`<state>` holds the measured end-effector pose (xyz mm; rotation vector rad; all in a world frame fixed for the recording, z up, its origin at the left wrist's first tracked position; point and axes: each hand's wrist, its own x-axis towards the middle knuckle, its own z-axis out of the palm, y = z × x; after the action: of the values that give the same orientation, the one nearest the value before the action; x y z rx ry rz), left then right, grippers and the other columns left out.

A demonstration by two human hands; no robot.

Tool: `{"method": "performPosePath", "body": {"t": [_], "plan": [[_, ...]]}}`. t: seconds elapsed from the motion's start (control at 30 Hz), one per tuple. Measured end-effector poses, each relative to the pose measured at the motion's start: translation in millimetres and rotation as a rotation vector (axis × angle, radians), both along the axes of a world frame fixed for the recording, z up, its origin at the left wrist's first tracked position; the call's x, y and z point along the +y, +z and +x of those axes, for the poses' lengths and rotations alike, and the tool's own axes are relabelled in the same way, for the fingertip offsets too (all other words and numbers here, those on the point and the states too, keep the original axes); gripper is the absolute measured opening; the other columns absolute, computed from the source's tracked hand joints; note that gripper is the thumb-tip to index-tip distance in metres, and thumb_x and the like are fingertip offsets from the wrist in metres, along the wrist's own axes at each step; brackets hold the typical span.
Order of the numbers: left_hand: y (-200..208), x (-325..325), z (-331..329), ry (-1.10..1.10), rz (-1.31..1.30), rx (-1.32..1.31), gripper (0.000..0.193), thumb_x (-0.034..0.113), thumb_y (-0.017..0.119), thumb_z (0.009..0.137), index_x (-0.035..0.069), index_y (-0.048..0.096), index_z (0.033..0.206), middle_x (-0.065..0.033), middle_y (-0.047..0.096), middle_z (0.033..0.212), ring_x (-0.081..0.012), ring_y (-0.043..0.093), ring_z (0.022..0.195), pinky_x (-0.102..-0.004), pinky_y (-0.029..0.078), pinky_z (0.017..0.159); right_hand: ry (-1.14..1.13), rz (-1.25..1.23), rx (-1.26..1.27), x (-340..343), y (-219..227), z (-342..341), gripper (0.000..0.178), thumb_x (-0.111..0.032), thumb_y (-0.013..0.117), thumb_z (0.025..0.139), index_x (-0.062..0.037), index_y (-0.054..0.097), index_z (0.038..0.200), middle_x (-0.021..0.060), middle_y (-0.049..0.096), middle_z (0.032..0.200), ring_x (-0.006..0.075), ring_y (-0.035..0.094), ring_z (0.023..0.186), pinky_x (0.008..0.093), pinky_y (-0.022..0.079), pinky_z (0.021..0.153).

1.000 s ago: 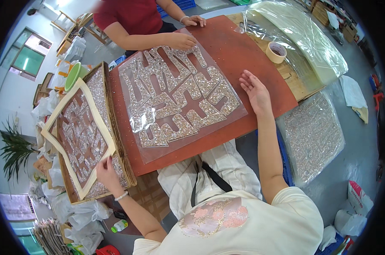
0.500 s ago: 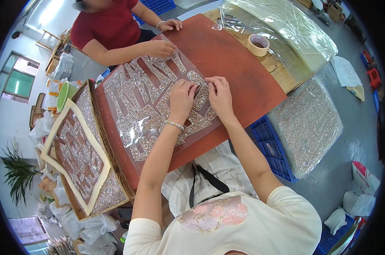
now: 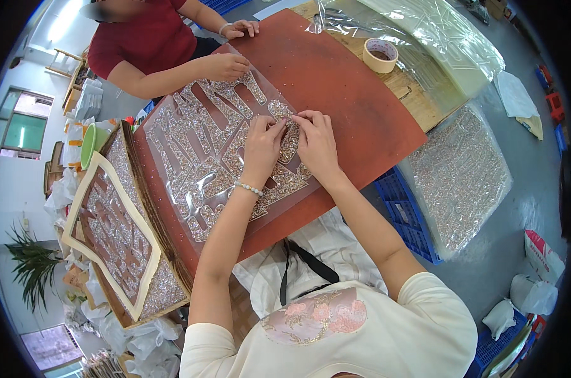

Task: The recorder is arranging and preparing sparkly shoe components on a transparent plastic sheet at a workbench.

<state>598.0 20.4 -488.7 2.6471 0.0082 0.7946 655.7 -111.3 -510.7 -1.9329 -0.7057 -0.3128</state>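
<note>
A clear plastic sheet covered with glittering rhinestone shapes [image 3: 219, 170] lies on the reddish-brown tabletop [image 3: 342, 113]. My left hand [image 3: 262, 151], with a beaded bracelet at the wrist, is over the sheet's right part. Its thumb and fingertips are pinched together. Close beside it, my right hand [image 3: 317, 146] is also closed, its fingertips bunched at the edge of the sparkling area. The fingertips of both hands nearly meet. Anything between them is too small to make out. Across the table, another person's hand [image 3: 227, 67] works at the sheet's far edge.
A wooden tray of loose glitter stones [image 3: 165, 293] stands left of the table, with a cream-framed stencil [image 3: 148, 286] on it. A tape roll [image 3: 380, 55] and clear plastic film [image 3: 436, 44] are at the far right. A blue crate [image 3: 406, 211] stands below a wrapped glittery sheet [image 3: 458, 179].
The view has shifted slightly. My right hand has come closer to my left, and their fingertips now nearly meet over the sheet. The other person's hand stays at the far edge.
</note>
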Motion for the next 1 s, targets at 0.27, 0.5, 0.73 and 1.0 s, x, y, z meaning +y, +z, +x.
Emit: {"method": "performPosePath", "body": {"t": [0.27, 0.5, 0.73, 1.0], "plan": [[6.9, -2.9, -25.4, -0.034, 0.088, 0.070, 0.027, 0.002, 0.063, 0.081, 0.002, 0.067, 0.108, -0.0108, 0.058, 0.102, -0.0287, 0.054, 0.094, -0.0394, 0.045, 0.084, 0.045, -0.189, -0.151, -4.4, 7.0, -9.7, 0.035, 0.001, 0.060, 0.074, 0.0002, 0.065, 0.109, 0.0094, 0.056, 0.112, 0.0279, 0.050, 0.108, 0.0383, 0.043, 0.089], [16.4, -0.9, -55.5, 0.027, 0.057, 0.054, 0.024, 0.004, 0.065, 0.080, 0.004, 0.069, 0.103, -0.0084, 0.061, 0.108, -0.0283, 0.055, 0.100, -0.0402, 0.044, 0.088, 0.051, -0.390, -0.401, -0.1, 9.0, -22.4, 0.032, -0.009, 0.059, 0.076, -0.0005, 0.066, 0.106, 0.0110, 0.056, 0.111, 0.0261, 0.049, 0.110, 0.0367, 0.041, 0.090], [49.3, 12.7, -127.2, 0.280, -0.111, -0.017, 0.010, 0.009, 0.069, 0.081, 0.005, 0.071, 0.090, -0.0083, 0.066, 0.095, -0.0275, 0.058, 0.095, -0.0383, 0.044, 0.087, 0.089, -0.865, -0.447, 17.1, 49.3, -49.2, 0.030, -0.016, 0.057, 0.080, -0.0005, 0.067, 0.103, 0.0113, 0.058, 0.110, 0.0263, 0.047, 0.113, 0.0360, 0.037, 0.095], [109.5, 51.2, -333.5, 0.996, -0.077, 0.060, 0.016, 0.014, 0.062, 0.090, 0.000, 0.070, 0.095, -0.0127, 0.065, 0.087, -0.0252, 0.059, 0.082, -0.0360, 0.046, 0.075, 0.141, -0.587, -0.140, -0.3, 35.9, -39.0, 0.021, -0.014, 0.059, 0.081, -0.0048, 0.074, 0.091, 0.0117, 0.059, 0.117, 0.0271, 0.049, 0.116, 0.0388, 0.038, 0.095]]}}
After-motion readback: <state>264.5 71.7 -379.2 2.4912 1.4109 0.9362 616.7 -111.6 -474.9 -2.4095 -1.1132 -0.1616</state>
